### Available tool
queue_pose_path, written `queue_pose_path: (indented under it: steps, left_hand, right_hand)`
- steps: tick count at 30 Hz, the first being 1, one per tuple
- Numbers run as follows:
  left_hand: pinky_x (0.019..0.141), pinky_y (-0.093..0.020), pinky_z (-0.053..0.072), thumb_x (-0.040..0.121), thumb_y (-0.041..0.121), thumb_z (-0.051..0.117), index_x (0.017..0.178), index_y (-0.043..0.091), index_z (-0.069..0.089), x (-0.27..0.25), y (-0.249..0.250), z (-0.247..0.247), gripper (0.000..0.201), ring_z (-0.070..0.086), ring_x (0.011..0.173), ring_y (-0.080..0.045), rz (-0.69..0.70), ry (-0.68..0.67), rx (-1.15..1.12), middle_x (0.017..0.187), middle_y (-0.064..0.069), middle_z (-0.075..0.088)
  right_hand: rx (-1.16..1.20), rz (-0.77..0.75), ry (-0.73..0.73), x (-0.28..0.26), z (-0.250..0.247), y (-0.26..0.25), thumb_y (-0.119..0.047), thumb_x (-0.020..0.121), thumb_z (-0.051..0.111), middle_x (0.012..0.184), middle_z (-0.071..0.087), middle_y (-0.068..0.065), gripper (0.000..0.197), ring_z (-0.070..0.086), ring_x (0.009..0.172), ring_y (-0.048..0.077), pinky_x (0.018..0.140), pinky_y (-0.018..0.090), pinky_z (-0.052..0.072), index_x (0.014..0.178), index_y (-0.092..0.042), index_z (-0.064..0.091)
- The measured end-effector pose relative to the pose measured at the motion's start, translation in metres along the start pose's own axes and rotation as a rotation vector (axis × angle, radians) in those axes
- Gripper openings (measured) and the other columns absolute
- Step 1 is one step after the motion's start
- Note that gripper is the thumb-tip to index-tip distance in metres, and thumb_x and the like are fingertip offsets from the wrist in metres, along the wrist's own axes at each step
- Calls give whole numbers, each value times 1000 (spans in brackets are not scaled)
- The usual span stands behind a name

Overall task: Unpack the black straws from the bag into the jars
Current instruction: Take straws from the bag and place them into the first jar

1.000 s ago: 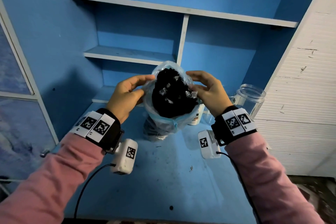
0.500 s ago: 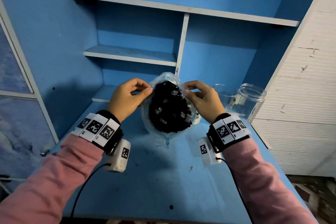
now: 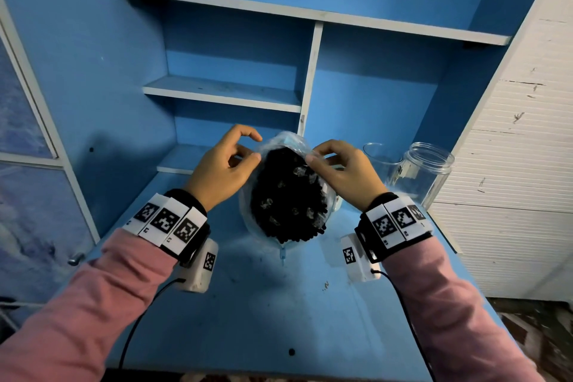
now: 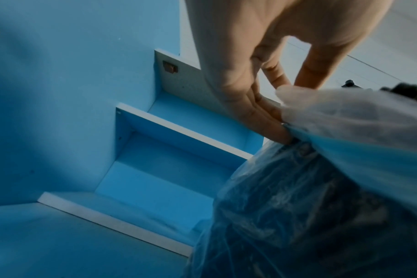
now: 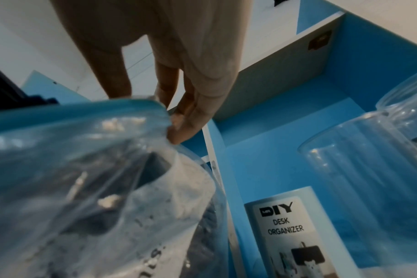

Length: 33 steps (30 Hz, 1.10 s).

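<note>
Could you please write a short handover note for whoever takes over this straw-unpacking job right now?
Left hand: pinches the left rim of the clear plastic bag.
Right hand: pinches the right rim, so the mouth is spread open.
Bundle of black straws: all in the bag, held above the blue desk.
Two clear plastic jars: lidless, at the right rear of the desk, no straws visible in them.
Done: bag opened.
Left: move the straws into the jars.

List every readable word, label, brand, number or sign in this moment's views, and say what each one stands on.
"DIY": label on the white cylinder beside the bag, right wrist view.
"DESK ORGANIZER": same label, below the brand.
Small mark left of "DIY": too small to read.
Print low on the bag: blurred, unreadable.
Label on the clear jar: too small to read.
Wristband tags: square coded markers; their tiny characters are unreadable.
</note>
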State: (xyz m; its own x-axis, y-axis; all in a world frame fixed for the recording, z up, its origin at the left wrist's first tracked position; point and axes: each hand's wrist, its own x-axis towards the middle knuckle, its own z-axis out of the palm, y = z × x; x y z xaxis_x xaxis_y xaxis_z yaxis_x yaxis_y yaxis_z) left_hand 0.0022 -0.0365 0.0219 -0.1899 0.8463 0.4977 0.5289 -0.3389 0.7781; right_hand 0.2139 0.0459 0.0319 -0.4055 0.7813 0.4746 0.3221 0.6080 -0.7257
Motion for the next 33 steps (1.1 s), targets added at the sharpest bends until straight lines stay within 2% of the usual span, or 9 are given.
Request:
queue_pose_path:
  steps: [3, 9, 13, 17, 22, 25, 28, 30, 33]
  left_hand:
    - [62, -13, 43, 91, 25, 63, 101, 30, 60, -1, 1, 2, 12, 55, 60, -6, 37, 6, 46, 75, 5, 63]
    - [86, -15, 49, 90, 26, 65, 95, 21, 68, 4, -3, 6, 8, 64, 88, -3, 148, 98, 107, 92, 7, 68]
    - [78, -11, 47, 92, 23, 62, 88, 20, 68, 9, -2, 5, 8, 64, 83, -1, 104, 57, 101, 86, 10, 69]
    - [65, -6, 41, 93, 21, 60, 85, 18, 67, 13, 0, 8, 11, 57, 65, 6, 2, 28, 22, 74, 13, 64]
    - [55, -7, 38, 94, 19, 59, 89, 15, 67, 16, 2, 11, 10, 52, 55, 4, -97, 56, -80, 68, 6, 60]
    - [50, -19, 32, 93, 20, 60, 99, 22, 67, 17, 4, 9, 9, 39, 52, -13, -83, -4, -113, 57, 1, 50]
    - [45, -22, 25, 95, 14, 57, 94, 29, 58, 17, 2, 11, 15, 27, 49, -18, -53, -58, -211, 55, -8, 39]
    - [46, -23, 25, 96, 7, 53, 86, 28, 54, 17, 2, 15, 24, 27, 51, -18, -79, -73, -273, 64, -10, 39]
    - [63, -20, 41, 95, -2, 50, 78, 21, 60, 18, 2, 19, 31, 52, 61, -7, -155, -57, -348, 75, -4, 58]
  right_hand:
    - [22, -35, 43, -1, 2, -2, -20, 85, 71, 101, 65, -3, 11, 62, 86, 12, 77, 18, 50, 94, -20, 64]
    - [-128, -138, 57, 2, 10, -4, -12, 91, 61, 90, 66, -5, 11, 62, 84, 14, 79, 23, 51, 98, -11, 69]
    - [-175, -105, 5, 7, 10, -4, -7, 93, 54, 71, 59, -2, 13, 50, 62, 11, 59, 12, 39, 94, -10, 66]
    - [-99, -6, -96, 15, 9, -3, -4, 96, 46, 63, 46, -5, 19, 38, 57, 9, 59, 22, 34, 86, -16, 58]
    - [90, 39, -116, 15, 4, -14, -9, 95, 52, 64, 46, 7, 7, 36, 47, 6, 50, 20, 34, 98, -4, 57]
    - [72, -75, -133, 13, 3, -14, -17, 92, 62, 74, 57, 5, 12, 48, 62, 8, 64, 21, 42, 93, -5, 60]
    - [-11, -90, -141, 20, 5, -6, -17, 94, 57, 76, 58, 25, 15, 46, 68, 17, 68, 34, 42, 87, -5, 62]
    - [-56, -67, -142, 23, 7, -2, -17, 96, 54, 76, 58, 25, 17, 45, 67, 17, 67, 38, 45, 86, -7, 63]
    - [-22, -26, -92, 22, 7, 0, -22, 94, 59, 75, 63, 19, 14, 49, 66, 15, 66, 33, 47, 85, -15, 67]
